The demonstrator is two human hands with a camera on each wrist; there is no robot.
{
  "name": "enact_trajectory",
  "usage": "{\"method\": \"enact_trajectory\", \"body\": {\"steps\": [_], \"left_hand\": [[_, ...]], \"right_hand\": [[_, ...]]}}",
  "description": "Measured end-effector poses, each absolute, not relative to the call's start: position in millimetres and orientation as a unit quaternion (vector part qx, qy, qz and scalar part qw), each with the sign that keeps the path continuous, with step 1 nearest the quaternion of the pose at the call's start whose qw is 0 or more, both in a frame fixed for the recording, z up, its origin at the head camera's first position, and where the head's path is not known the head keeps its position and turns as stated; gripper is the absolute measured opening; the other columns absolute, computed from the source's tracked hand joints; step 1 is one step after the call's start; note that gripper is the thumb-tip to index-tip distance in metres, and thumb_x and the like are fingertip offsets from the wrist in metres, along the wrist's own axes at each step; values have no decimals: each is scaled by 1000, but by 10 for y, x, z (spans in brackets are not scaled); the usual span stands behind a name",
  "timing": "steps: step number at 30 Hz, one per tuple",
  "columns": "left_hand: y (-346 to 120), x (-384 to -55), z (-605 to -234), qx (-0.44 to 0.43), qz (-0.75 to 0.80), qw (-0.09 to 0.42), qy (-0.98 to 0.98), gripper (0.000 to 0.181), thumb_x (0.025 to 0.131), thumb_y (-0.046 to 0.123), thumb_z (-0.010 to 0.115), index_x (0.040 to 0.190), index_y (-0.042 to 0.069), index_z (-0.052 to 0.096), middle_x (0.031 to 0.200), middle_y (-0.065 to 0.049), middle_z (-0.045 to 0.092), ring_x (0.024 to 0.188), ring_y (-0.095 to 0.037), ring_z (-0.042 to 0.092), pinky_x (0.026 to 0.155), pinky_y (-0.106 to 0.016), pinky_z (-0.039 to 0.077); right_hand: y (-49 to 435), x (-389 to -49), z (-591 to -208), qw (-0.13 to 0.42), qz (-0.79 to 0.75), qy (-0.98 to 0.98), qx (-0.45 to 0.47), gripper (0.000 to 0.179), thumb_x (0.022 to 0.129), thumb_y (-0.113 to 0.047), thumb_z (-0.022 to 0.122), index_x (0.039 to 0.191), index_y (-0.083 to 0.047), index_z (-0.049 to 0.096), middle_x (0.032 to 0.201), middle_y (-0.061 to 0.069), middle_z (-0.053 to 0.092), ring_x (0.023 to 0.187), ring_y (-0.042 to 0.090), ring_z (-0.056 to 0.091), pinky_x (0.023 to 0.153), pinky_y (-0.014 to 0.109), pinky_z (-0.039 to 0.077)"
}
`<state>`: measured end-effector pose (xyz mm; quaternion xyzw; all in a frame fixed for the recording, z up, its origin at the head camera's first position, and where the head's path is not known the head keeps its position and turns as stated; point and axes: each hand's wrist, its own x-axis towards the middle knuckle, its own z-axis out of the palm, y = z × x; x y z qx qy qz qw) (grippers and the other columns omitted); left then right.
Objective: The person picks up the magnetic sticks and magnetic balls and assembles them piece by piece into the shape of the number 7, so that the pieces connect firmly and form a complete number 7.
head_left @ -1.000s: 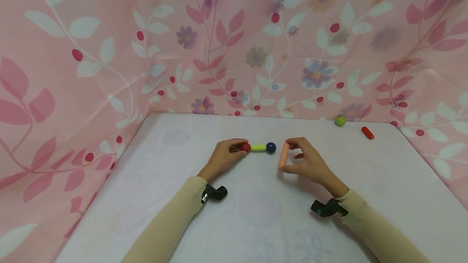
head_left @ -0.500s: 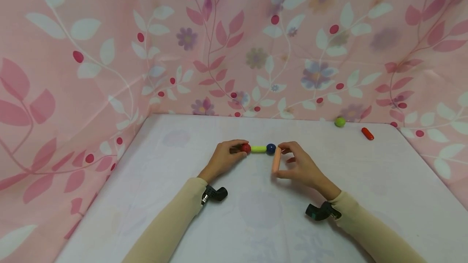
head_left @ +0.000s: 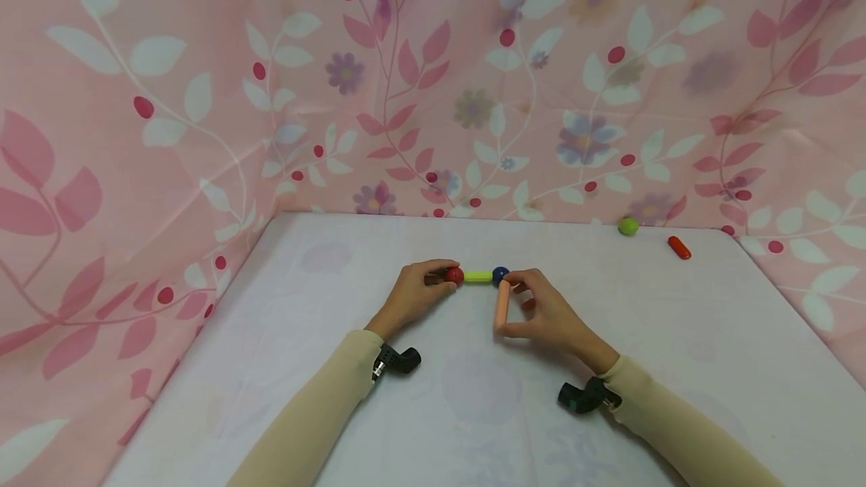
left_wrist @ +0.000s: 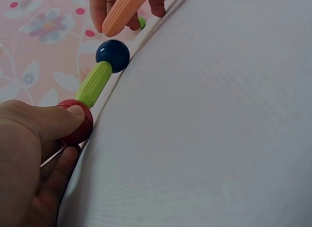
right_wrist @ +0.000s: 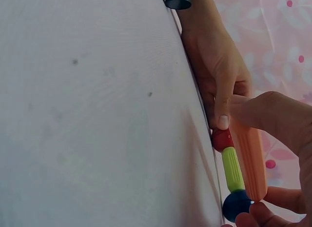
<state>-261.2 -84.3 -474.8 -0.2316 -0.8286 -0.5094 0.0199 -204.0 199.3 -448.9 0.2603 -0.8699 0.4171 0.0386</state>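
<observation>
A red ball [head_left: 456, 276], a yellow-green rod [head_left: 478, 276] and a dark blue ball [head_left: 499, 274] are joined in a line on the white table. My left hand [head_left: 414, 290] pinches the red ball between thumb and fingers. An orange ridged rod [head_left: 502, 309] is held by its two ends between the thumb and fingers of my right hand [head_left: 553, 318]. Its far end is close to the blue ball [left_wrist: 112, 56]; a narrow gap shows between them in the left wrist view. From the right wrist, the orange rod [right_wrist: 249, 161] partly covers the row.
At the back right of the white table [head_left: 325, 397] lie a green ball [head_left: 628, 226] and a short red rod [head_left: 679, 247]. A pink floral curtain [head_left: 433, 81] hangs behind the table's back edge. Each wrist carries a black camera [head_left: 401, 359].
My right hand has moved left with the orange rod, bringing it from right of the blue ball to close in front of it. The left hand and the joined row stay in place.
</observation>
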Motion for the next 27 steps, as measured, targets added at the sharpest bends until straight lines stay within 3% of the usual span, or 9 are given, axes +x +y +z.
{"method": "enact_trajectory", "body": {"steps": [27], "left_hand": [[-838,-2603,-4737,-229,-503,21,-833,40,95,10,79,134,11,71,128,-5,70,103,-13,70,94,-31,55]], "right_hand": [[1912,-2041,-4534,38,400,-883,243,80,74,-25,98,138,0,55,130,11,55,109,27,55,86,41,54]]}}
